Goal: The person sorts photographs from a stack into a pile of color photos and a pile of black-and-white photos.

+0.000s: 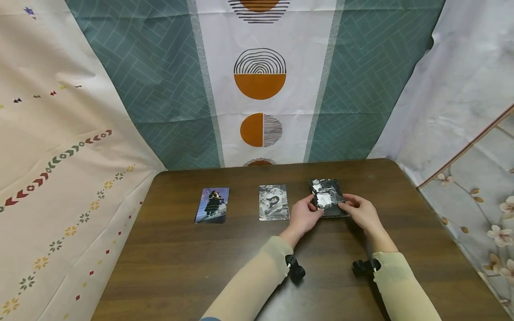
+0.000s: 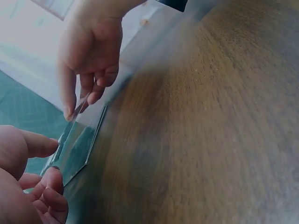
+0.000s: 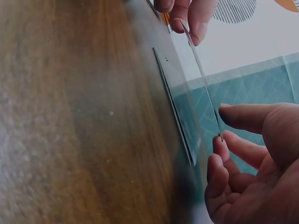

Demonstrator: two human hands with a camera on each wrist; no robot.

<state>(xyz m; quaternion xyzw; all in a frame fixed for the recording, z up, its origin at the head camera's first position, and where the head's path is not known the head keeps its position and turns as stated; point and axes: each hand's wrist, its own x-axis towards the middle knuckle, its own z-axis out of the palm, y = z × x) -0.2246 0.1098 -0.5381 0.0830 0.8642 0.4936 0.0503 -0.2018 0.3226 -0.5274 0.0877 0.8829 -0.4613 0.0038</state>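
Observation:
Both hands pinch a glossy dark picture card (image 1: pixel 326 192) by its near corners at the right part of the table. My left hand (image 1: pixel 304 216) grips its left side between thumb and fingers, and my right hand (image 1: pixel 361 214) grips the right side. In the right wrist view the held card (image 3: pixel 205 84) appears edge-on, raised over another flat dark card (image 3: pixel 175 109) on the table. A grey-and-white picture card (image 1: pixel 274 203) lies left of my left hand. Farther left is a card with a dark-clothed figure (image 1: pixel 212 205) on a blue-violet background.
The brown wooden table (image 1: pixel 192 267) reaches back to a teal and white patterned cloth (image 1: pixel 160 89). Light printed cloths hang on the left and right. Dark cameras are strapped to both wrists, close over the tabletop.

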